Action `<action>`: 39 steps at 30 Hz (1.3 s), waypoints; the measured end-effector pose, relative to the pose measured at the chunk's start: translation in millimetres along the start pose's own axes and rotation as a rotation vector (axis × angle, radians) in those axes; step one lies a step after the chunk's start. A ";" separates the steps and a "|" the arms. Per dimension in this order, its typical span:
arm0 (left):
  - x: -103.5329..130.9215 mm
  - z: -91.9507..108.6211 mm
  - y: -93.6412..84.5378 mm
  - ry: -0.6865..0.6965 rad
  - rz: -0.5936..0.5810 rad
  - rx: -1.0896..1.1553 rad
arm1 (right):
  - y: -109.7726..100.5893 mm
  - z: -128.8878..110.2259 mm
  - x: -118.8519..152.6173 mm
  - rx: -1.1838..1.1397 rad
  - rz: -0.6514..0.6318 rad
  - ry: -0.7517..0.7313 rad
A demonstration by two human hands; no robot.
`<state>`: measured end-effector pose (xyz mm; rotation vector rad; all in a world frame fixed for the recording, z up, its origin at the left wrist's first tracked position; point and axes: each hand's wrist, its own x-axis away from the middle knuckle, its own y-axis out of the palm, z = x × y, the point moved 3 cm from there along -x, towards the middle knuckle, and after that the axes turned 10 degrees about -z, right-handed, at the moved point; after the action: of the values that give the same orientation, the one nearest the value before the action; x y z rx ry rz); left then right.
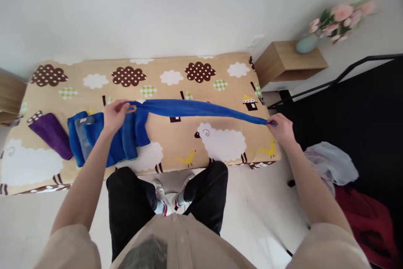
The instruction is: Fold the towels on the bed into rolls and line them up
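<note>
A long blue towel [192, 108] is stretched sideways between my two hands, above the patterned bedspread. My left hand [116, 114] pinches its left end, and my right hand [281, 125] pinches its right end, near the bed's right edge. The towel looks narrow and gathered, sagging little. Below and beside my left hand lie several folded blue towels [127, 134] in an overlapping row; my left forearm hides part of them. One greyish-blue piece [83, 137] lies among them. To their left rests a folded purple towel [52, 134].
The low bed [176, 147] has a beige cover with sheep and clouds. A wooden nightstand [283, 61] bears a vase [307, 43] of pink flowers. At right stand a black panel [359, 109], a white plastic bag [333, 164] and a red cloth item [365, 218].
</note>
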<state>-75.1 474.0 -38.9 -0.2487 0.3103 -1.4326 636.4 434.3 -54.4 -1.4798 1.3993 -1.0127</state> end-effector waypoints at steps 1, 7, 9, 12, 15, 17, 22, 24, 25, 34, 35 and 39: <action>8.0 -12.9 5.9 -0.008 -0.024 -0.028 | 16.7 5.0 2.2 -0.001 -0.010 0.020; 65.0 -107.9 34.4 -0.109 -0.184 -0.321 | 116.7 33.5 32.9 -0.039 -0.092 0.155; 86.2 -141.7 44.5 -0.174 -0.279 -0.361 | 143.3 42.8 49.8 -0.056 -0.123 0.199; 118.8 -182.3 59.1 -0.211 -0.446 -0.364 | 173.9 56.5 78.3 -0.047 -0.178 0.263; 145.8 -207.7 65.3 -0.189 -0.541 -0.430 | 191.4 67.7 104.6 0.000 -0.237 0.311; 158.3 -218.8 64.1 -0.172 -0.586 -0.518 | 196.4 72.3 117.7 0.036 -0.293 0.312; 176.6 -222.3 63.2 -0.057 -0.842 -0.727 | 196.7 70.1 131.4 0.159 -0.559 0.386; 179.7 -210.0 75.5 -0.032 -0.879 -0.843 | 199.1 52.3 130.4 0.216 -0.679 0.511; 180.2 -200.7 87.8 -0.020 -0.875 -0.883 | 202.3 34.6 127.3 0.232 -0.689 0.549; 158.2 -152.0 271.8 0.046 -0.563 -0.754 | 323.0 -211.9 40.4 -0.098 -0.441 -0.284; 155.9 -161.2 275.0 0.026 -0.559 -0.744 | 330.6 -206.4 34.7 -0.103 -0.494 -0.348; 149.2 -204.6 237.9 -0.048 -0.448 -0.763 | 317.6 -101.5 31.2 -0.050 -0.504 -0.227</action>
<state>89.3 359.1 -322.6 -1.0212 0.7954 -1.6891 440.4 391.0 -322.4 -1.9733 0.9134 -1.0690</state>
